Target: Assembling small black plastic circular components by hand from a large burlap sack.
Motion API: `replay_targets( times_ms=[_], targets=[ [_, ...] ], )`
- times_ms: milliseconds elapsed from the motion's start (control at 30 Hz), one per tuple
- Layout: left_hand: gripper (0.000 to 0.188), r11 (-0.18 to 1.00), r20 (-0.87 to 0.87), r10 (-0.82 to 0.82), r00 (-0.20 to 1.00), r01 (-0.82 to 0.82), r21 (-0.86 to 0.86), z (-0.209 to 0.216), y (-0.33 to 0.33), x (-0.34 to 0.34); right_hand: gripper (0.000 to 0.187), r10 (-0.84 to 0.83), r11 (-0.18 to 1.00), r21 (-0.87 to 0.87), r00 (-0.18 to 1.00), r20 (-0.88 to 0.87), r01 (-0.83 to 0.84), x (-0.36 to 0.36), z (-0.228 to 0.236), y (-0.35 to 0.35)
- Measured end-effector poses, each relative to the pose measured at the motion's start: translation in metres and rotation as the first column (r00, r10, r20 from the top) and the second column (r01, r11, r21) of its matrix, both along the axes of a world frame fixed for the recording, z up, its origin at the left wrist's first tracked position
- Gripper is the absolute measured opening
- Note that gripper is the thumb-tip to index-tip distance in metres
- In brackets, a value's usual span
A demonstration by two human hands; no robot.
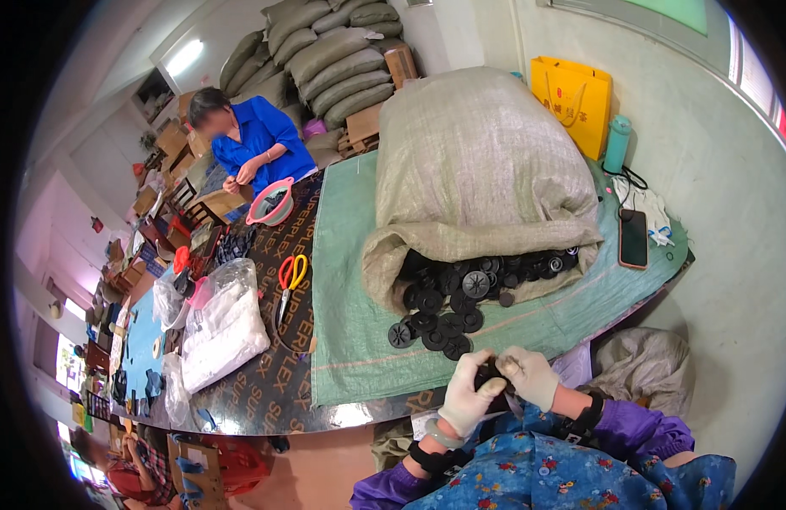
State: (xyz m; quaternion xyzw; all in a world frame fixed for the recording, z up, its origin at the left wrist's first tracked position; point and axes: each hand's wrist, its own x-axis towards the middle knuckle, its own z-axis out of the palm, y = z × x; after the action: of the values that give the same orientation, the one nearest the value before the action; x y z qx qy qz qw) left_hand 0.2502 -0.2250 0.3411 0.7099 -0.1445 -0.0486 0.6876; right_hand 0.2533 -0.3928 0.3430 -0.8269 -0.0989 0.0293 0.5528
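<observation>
Both my hands wear thin white gloves and meet just off the table's near edge. My left hand (466, 396) and my right hand (531, 376) are closed on a small black plastic part (490, 374), mostly hidden by the fingers and thumbs. Just beyond them, several black plastic discs (453, 325) with ribbed faces lie loose on the green woven sheet (346, 340). More discs spill from the mouth of a large, bulging woven sack (486, 153) lying on that sheet.
Red-and-yellow scissors (289, 280) and a clear plastic bag (227, 327) lie left on the dark table. Across it, a person in blue (270, 136) works beside a pink basin (271, 202). A phone (633, 240), teal bottle (616, 144) and yellow paper bag (571, 98) are at right.
</observation>
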Motion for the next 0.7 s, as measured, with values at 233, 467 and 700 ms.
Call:
replay_targets(
  times_ms=[233, 467, 700],
  targets=[
    [0.057, 0.998, 0.002, 0.057, 0.998, -0.057, -0.038, -0.005, 0.009, -0.005, 0.037, 0.058, 0.987, -0.153, 0.997, 0.050, -0.049, 0.000, 0.002, 0.011],
    [0.055, 0.971, 0.175, 0.099, 0.980, -0.133, 0.197, -0.005, 0.029, -0.002, 0.046, 0.127, 0.991, 0.073, 0.978, -0.164, -0.116, -0.002, -0.001, 0.025],
    [0.054, 0.940, 0.191, 0.060, 0.980, -0.120, 0.319, -0.004, 0.061, -0.016, 0.034, 0.223, 0.971, 0.168, 0.898, -0.380, -0.170, 0.012, 0.008, 0.049]
  ],
)
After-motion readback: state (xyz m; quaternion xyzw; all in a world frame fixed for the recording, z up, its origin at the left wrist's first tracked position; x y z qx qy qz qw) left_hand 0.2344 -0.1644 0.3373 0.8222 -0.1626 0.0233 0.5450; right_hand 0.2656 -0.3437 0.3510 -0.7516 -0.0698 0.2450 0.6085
